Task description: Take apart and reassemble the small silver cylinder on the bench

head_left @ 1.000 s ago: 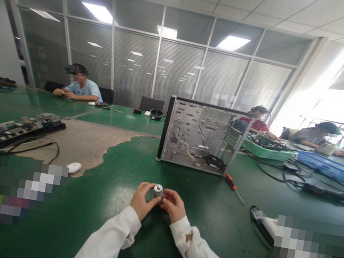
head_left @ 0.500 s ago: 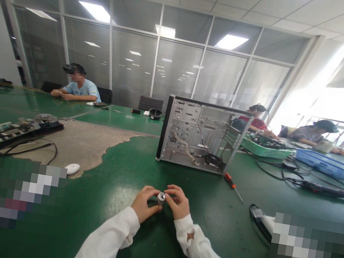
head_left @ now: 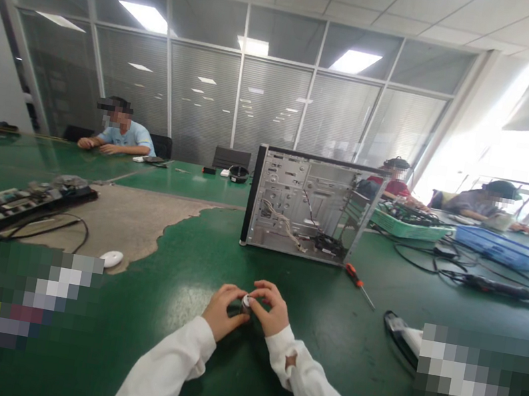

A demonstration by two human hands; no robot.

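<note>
A small silver cylindrical part [head_left: 246, 301] stands between my hands just above the green table; its kind is too small to make out. My left hand [head_left: 224, 311] grips it from the left, thumb in front and fingers behind. From the other side my right hand [head_left: 272, 311] reaches over, its thumb and bent fingers at the top of the part and covering some of it. Beyond my hands stands an open computer case [head_left: 306, 208] with cables and a fan inside. An orange and black screwdriver [head_left: 355, 277] lies at its right front corner.
To the left are a long tray-like casing of electronic parts [head_left: 31, 199] and a white mouse [head_left: 111, 259]. A green basket [head_left: 411, 231], a blue basket [head_left: 504, 250] and a corded black tool [head_left: 503, 290] lie at right. Several people sit at the far side.
My right thumb and fingers have shifted slightly left over the silver part and now cover more of its top. My left hand keeps its hold. The view has tilted slightly.
</note>
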